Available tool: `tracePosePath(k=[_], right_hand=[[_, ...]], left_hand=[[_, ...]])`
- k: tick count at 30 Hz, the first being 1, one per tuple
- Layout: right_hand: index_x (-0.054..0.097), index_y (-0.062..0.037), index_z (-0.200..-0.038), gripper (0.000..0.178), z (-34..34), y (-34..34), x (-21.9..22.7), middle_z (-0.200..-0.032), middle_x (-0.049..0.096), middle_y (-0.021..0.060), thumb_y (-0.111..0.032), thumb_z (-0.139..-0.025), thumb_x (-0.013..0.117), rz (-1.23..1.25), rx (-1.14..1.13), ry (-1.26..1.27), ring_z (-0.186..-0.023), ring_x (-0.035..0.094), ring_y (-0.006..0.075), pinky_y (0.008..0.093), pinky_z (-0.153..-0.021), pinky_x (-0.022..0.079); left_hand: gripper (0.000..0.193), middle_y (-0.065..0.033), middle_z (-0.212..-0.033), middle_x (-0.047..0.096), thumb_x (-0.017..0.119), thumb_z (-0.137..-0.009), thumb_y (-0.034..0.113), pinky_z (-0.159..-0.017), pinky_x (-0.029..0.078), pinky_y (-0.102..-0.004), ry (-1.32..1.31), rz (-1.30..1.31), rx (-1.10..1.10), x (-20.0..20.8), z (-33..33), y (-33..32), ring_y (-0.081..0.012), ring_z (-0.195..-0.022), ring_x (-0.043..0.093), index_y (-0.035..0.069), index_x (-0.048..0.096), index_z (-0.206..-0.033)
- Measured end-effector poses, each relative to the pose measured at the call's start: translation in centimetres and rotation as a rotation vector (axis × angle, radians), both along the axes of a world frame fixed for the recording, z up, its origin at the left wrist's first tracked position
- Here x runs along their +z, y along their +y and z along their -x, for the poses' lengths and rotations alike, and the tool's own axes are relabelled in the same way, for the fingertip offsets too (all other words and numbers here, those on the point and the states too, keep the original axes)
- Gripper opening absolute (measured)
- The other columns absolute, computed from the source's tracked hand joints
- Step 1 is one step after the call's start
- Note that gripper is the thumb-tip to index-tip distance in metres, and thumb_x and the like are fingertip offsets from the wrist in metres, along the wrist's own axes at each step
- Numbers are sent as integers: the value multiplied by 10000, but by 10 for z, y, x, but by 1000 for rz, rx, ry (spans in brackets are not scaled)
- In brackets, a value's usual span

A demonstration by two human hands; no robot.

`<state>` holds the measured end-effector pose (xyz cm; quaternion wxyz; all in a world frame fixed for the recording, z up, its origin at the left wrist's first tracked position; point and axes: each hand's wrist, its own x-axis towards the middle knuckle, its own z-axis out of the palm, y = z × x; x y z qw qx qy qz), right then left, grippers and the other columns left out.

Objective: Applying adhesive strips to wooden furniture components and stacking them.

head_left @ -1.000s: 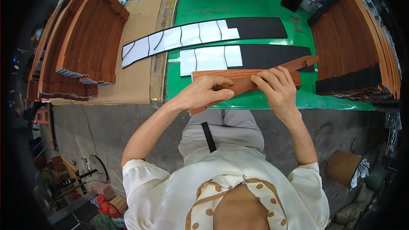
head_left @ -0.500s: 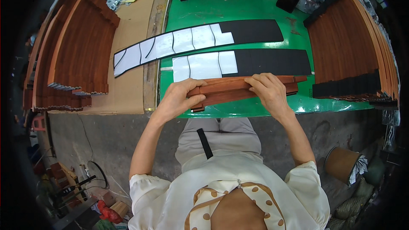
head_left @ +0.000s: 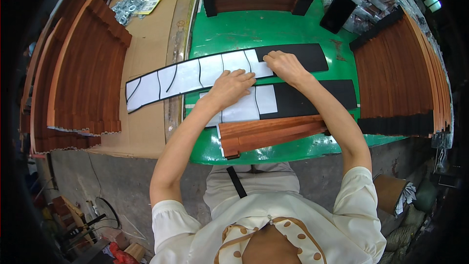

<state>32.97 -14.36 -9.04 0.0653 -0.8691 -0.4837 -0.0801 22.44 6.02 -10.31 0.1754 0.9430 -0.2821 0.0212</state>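
Black curved strip with white backing sheets (head_left: 212,71) lies across the green tabletop (head_left: 229,32) and the cardboard (head_left: 141,139) to its left, beyond a second, shorter strip (head_left: 317,95). Left hand (head_left: 230,89) rests its extended fingers on the strip's near edge. Right hand (head_left: 288,66) has its fingers bunched at the backing's stepped end; whether they grip it I cannot tell. Reddish-brown wood-grain pieces (head_left: 268,134) lie nearest the person. Similar panels stand stacked at both sides, above a grey floor (head_left: 127,173).
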Motion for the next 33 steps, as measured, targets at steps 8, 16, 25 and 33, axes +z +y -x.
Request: tracePosePath(k=[8,16,25,33], right_hand=[[576,-27,-738,24,-27,8,-18,-774,611,96,-47,-726,582,134,176,-239,-734,639,216,314,-597,546],[613,12,-797,79,-32,6,1,-809,637,160,-52,-775,572,-231,-84,101,-746,637,311,367,-665,525],[613,-22,-840,113,90,18,82,-723,617,112,-4,-729,632,-548,102,51,-641,613,252,326,-539,500],[660,14,-990,243,158,11,118,-892,673,120,-8,-752,705,-574,158,512,-738,653,223,301,-625,523]], left_hand=[[400,-24,-1231,591,684,-763,164,-915,459,-367,-61,6,5,-8,-10,0,-247,-1114,550,89,601,-1147],[313,-78,-1179,615,623,-837,118,-890,474,-359,49,262,50,-7,-11,7,-274,-1046,589,49,604,-1142],[151,-60,-760,677,708,-794,117,-558,471,-219,126,915,444,109,53,-8,-95,-677,616,-2,672,-880],[116,-73,-745,667,708,-742,38,-572,487,-238,-67,800,362,120,125,2,-122,-644,616,-14,663,-835]])
